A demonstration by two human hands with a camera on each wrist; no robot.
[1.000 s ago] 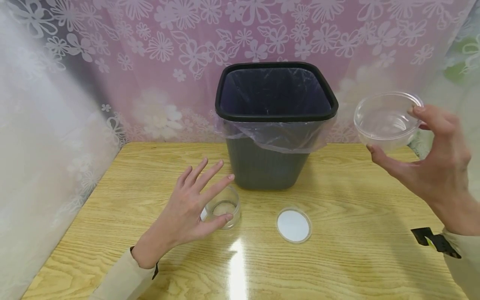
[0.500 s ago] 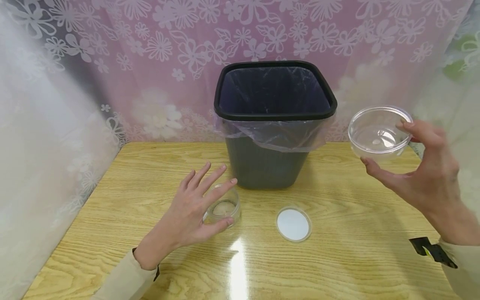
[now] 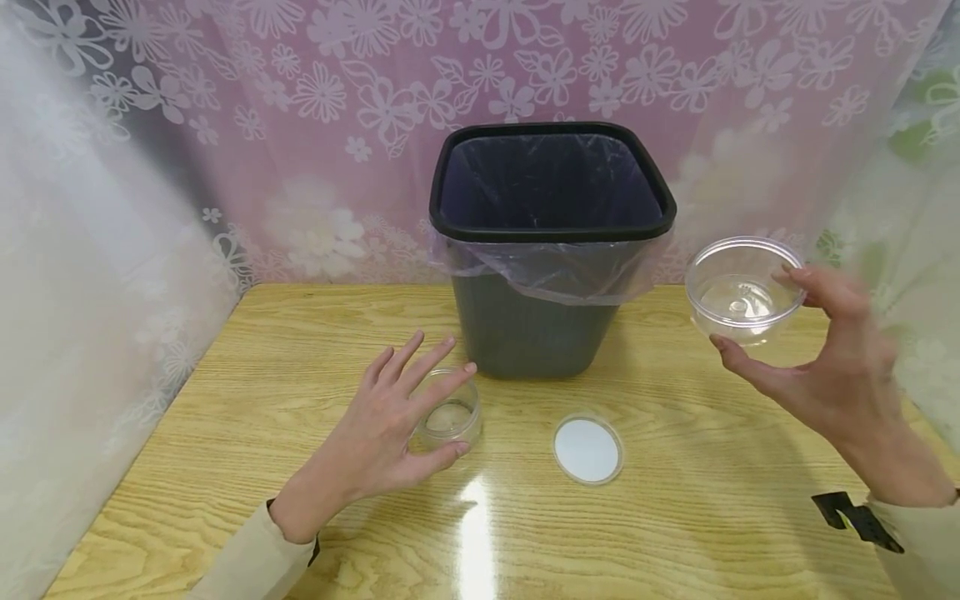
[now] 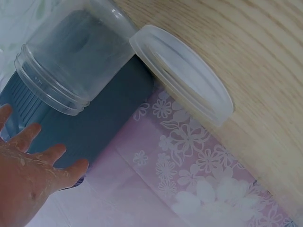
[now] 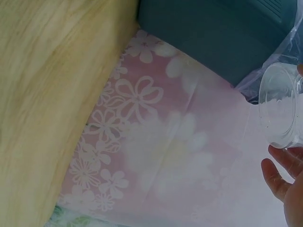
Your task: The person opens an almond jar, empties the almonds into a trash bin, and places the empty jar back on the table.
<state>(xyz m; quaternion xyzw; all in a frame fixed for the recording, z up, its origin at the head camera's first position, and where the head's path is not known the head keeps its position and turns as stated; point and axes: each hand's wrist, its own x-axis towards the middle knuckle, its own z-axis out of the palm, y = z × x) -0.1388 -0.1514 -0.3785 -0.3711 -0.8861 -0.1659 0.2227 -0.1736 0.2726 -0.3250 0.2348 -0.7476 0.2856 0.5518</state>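
Head view alone shows right hand (image 3: 832,375) pinching clear bowl (image 3: 742,287); left hand (image 3: 390,425) spread beside jar (image 3: 450,414).

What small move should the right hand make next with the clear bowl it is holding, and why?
Probably lower it a little further onto the wooden table. The right hand pinches the clear round plastic bowl between thumb and fingers, upright, in the air beside the dark lined waste bin, not over its opening. The left hand hovers open at the small clear jar.

Pink floral curtain (image 3: 315,92) hanging at back; white lace (image 3: 82,275) draping the sides; light glaring off wood table (image 3: 705,508).
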